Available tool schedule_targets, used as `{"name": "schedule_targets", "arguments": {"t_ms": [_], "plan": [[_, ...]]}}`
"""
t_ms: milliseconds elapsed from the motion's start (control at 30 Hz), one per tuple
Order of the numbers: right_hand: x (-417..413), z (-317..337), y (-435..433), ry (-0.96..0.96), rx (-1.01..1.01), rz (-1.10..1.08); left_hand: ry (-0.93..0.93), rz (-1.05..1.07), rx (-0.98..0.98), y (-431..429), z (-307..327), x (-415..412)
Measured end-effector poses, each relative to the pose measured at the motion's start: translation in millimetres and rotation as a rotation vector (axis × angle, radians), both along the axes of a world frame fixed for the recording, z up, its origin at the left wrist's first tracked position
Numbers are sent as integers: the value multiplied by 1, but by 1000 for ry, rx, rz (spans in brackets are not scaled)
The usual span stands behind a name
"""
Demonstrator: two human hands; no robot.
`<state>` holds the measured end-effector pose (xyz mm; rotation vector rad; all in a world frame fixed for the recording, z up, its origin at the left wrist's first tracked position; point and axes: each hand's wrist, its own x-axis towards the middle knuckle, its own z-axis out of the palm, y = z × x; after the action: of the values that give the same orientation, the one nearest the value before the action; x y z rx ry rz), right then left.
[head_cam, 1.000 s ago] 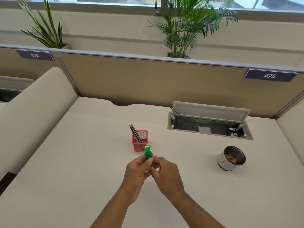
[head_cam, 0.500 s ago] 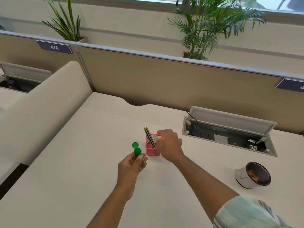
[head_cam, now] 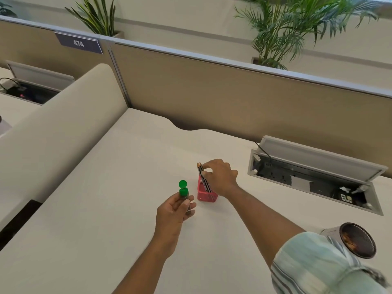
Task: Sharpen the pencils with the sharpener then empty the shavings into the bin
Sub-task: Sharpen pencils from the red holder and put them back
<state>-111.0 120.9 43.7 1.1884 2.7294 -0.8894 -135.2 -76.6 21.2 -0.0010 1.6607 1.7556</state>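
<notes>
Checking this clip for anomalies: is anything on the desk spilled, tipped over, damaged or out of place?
Nothing clearly wrong. The left hand holds the green plastic sharpener, cap flipped open; the right hand pinches dark pencils in the upright red mesh holder. No shavings lie on the white desk.

the body of the sharpener [head_cam: 183,193] is mostly covered by the curled fingers [head_cam: 188,205] of the left hand [head_cam: 172,213] — only its green cap end shows. the pencils [head_cam: 202,177] have their lower ends sunk in the red holder [head_cam: 204,196], whose right side sits behind the right hand [head_cam: 220,177]. the bin [head_cam: 332,231] is partly hidden by the blurred sleeve [head_cam: 314,264], cut off at the bottom edge — its dark contents unclear.
</notes>
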Motion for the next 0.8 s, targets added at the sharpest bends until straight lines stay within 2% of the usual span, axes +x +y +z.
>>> {"name": "schedule_targets", "arguments": {"t_ms": [300, 467, 633, 800], "plan": [[2, -6, 3, 104, -19, -98, -81, 39, 60, -2, -9, -2], [20, 6, -1, 334, -89, -167, -84, 31, 81, -2, -4, 1], [52, 40, -11, 722, -106, -226, -143, 27, 207, -1, 9, 3], [93, 64, -31, 869, -89, -200, -226, -34, 330, 0, 22, 11]]}}
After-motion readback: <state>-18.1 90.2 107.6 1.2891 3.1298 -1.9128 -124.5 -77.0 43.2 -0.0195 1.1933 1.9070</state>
